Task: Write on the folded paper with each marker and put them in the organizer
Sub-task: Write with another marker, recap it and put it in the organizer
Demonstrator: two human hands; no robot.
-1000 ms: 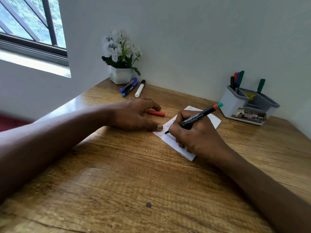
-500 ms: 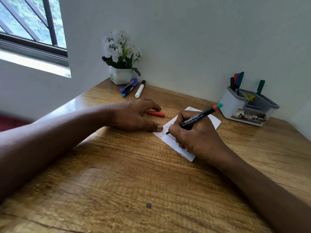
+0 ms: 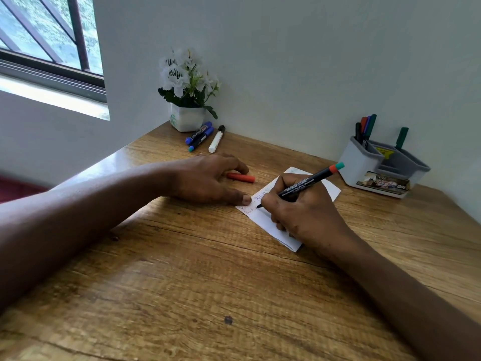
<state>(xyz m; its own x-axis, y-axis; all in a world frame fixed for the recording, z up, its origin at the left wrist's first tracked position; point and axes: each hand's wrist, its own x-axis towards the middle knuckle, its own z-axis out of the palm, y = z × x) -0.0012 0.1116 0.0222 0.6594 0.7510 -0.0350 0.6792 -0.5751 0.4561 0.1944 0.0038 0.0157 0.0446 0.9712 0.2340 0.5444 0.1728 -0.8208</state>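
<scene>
Your right hand (image 3: 307,212) grips the black marker (image 3: 304,185); your flat left hand (image 3: 205,178) pins a corner of the folded paper (image 3: 261,218). Ease off and it may skid, smearing ink.

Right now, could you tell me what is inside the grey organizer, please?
The organizer holds a cluster of standing markers in its left compartment, a lone green marker on the right, and a yellow label between. Its walls hide their lower ends and the compartment floors.
</scene>
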